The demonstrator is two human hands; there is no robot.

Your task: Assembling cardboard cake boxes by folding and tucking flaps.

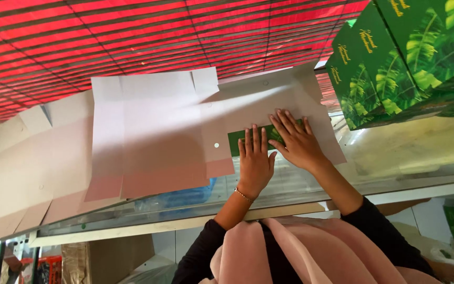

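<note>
Setting: glass counter under a red striped awning, seen from above by the worker.
Sheet: flat die-cut cardboard sheet, grey side up, lies on the counter; one green flap is folded over onto it.
Left hand: left hand is flat, fingers spread and straight, palm pressing down on the flap; it grips nothing.
Right hand: right hand is likewise flat and open, pressing just beside the left, fingertips on the flap's far edge.
Stack: more flat sheets lie to the left, overlapping, unfolded.
Boxes: finished green leaf-print boxes stand stacked at upper right, well apart from the hands.
Progress: judging by this, the sheet in hand is early on, with one crease being pressed and its other panels lying flat; several sheets are untouched.
</note>
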